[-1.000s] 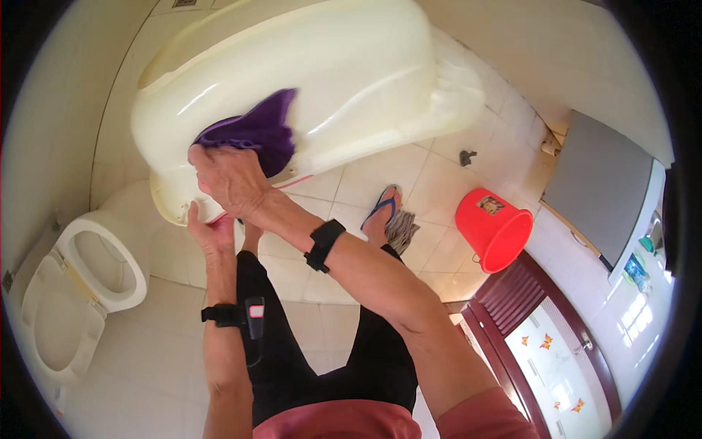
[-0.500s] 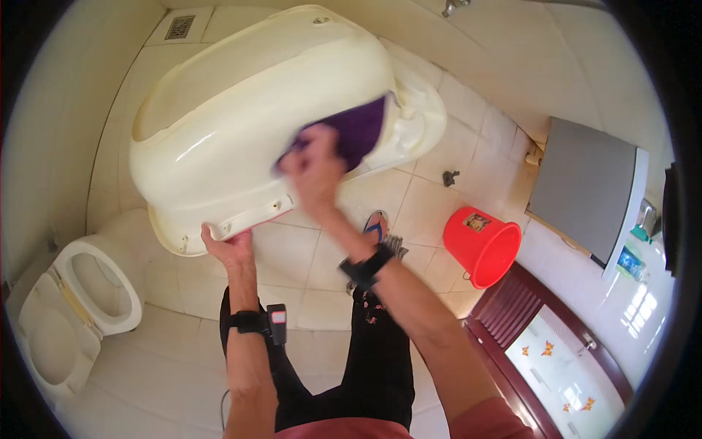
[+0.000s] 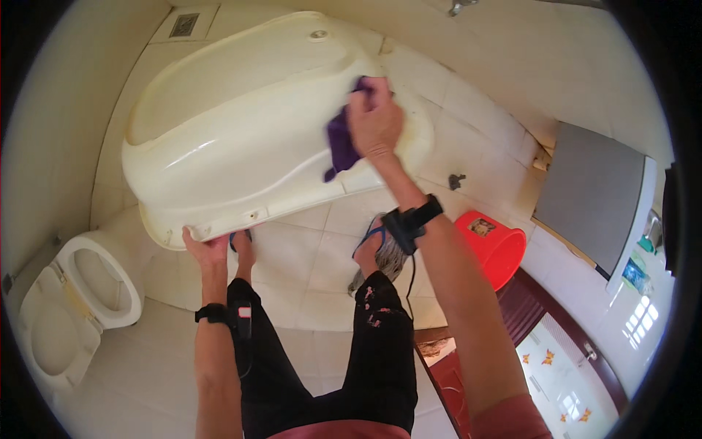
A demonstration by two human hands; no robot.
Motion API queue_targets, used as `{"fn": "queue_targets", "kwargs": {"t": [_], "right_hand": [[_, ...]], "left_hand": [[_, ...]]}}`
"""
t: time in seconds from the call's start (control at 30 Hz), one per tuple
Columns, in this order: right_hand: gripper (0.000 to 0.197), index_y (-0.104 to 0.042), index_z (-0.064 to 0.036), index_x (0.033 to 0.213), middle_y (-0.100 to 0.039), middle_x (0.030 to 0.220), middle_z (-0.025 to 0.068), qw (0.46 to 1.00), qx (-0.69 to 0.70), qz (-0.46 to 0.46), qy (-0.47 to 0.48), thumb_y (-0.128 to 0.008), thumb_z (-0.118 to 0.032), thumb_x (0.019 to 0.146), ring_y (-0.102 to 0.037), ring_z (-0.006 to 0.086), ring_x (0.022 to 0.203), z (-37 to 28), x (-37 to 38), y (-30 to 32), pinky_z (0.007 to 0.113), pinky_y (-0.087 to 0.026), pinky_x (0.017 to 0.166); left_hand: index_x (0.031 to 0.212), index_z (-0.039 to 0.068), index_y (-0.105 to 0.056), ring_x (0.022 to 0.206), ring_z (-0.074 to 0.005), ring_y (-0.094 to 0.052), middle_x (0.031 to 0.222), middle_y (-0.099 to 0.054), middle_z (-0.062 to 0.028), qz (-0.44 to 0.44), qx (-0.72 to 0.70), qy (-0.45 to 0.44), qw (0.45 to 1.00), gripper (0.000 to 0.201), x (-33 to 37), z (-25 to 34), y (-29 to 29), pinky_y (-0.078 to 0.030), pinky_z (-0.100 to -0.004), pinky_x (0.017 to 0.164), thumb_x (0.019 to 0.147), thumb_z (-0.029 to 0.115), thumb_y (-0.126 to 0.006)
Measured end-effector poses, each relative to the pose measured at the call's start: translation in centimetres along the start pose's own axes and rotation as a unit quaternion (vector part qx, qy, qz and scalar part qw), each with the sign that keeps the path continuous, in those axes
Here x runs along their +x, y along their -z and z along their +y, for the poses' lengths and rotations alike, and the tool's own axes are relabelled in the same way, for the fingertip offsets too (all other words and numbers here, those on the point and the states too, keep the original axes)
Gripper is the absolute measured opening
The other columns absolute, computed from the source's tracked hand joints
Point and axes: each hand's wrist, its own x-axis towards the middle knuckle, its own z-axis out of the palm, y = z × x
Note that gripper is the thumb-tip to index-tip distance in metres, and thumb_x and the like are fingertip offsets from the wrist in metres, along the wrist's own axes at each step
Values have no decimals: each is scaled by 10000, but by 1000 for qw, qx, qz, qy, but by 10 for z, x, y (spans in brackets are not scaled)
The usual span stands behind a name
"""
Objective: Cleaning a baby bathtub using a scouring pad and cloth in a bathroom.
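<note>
Cream plastic baby bathtub [image 3: 241, 124] fills the upper left, tipped up. Left hand [image 3: 206, 247] clamps its lower rim; right hand [image 3: 374, 121] presses a bunched purple cloth [image 3: 341, 140] on its side. Best with firm overlapping strokes and a steady rim.

One cream plastic tub [image 3: 241, 139] was up there, and one purple cloth [image 3: 338, 143] against it. Two hands showed: the left hand [image 3: 205, 249] and the right hand [image 3: 374, 121]. Two black wrist straps (one on each arm). One toilet [image 3: 80, 293], one red bucket [image 3: 493, 249], two blue sandals, and one floor drain [image 3: 183, 24].
</note>
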Motion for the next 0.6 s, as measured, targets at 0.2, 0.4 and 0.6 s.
{"fn": "queue_targets", "kwargs": {"t": [0.2, 0.4, 0.6], "right_hand": [[122, -527, -86, 801, -567, 579, 113, 987, -33, -118, 102, -548, -186, 734, -558, 327, 519, -31, -43, -20, 432, -436, 498], [153, -459, -82, 682, -481, 548, 38, 906, 82, -167, 381, -592, -109, 612, -523, 196, 495, -112, -164, -124, 323, -392, 467], [137, -480, -69, 732, -531, 585, 51, 839, 134, -334, 409, -588, -114, 662, -539, 212, 525, -77, -180, -137, 324, -404, 495]], "left_hand": [[1261, 91, -398, 1197, -288, -386, 1285, -413, -102, 41, -66, 48, 996, 499, 18, -18, 23, -345, -474, 984, 855, 375, -335], [1284, 119, -384, 1207, -289, -376, 1292, -412, -79, 32, -87, 114, 989, 542, 70, -33, 102, -341, -441, 994, 851, 438, -314], [1329, 126, -327, 1253, -261, -317, 1363, -333, -78, 49, -64, 104, 991, 638, 59, -33, 65, -275, -408, 1037, 862, 550, -226]]}}
